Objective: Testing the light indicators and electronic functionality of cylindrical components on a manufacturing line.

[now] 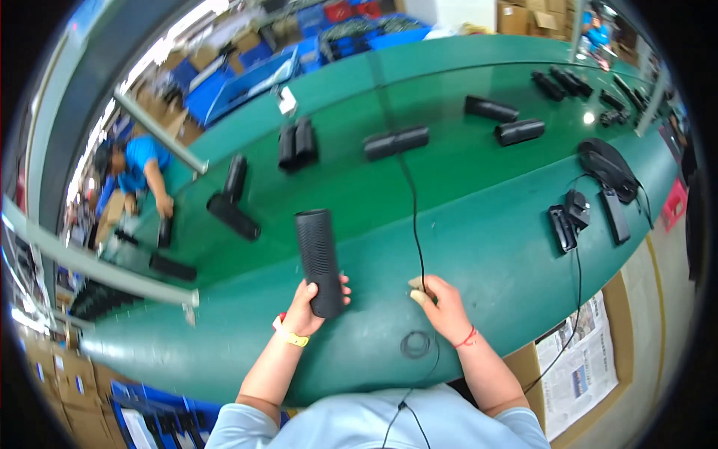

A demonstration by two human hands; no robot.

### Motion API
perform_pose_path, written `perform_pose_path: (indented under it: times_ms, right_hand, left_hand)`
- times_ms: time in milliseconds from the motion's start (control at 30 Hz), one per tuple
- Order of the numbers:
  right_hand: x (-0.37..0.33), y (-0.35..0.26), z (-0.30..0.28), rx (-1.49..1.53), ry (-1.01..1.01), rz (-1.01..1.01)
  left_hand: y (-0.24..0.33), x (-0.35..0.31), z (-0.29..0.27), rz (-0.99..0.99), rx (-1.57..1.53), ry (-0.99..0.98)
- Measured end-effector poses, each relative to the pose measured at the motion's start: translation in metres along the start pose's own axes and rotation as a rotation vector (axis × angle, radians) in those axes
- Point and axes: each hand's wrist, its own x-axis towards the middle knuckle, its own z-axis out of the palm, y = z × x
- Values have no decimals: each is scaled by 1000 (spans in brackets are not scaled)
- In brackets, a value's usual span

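One carton holds newspaper; left grip clasps a black cylinder, right grip pinches a cable.

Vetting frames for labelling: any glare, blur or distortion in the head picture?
Head view: fisheye bends the green worktop's near edge, corners black; head view: bright strip upper left blown out, white spot upper right, likely glare; head view: black cylinder in the left hand shows its surface pattern, far background softer.

Green bench: black tubes lying across far side, some touching in pairs; black bag at right, black device just beside it; coiled wire near front edge.
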Motion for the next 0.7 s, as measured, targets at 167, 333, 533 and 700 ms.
perform_pose_path:
  times_ms: [167, 333, 533, 700]
  right_hand:
    - [-17, -30, 36, 504, -255, 160]
    - [-53, -63, 63, 667, -327, 148]
    - [-59, -74, 66, 408, -311, -115]
    - [-60, -89, 64, 99, -224, -320]
  left_hand:
    - [-17, -66, 19, -52, -378, -156]
    - [-8, -95, 23, 8, -323, 91]
    - [-14, -91, 42, 156, -91, 94]
    - [-25, -85, 49, 305, -26, 99]
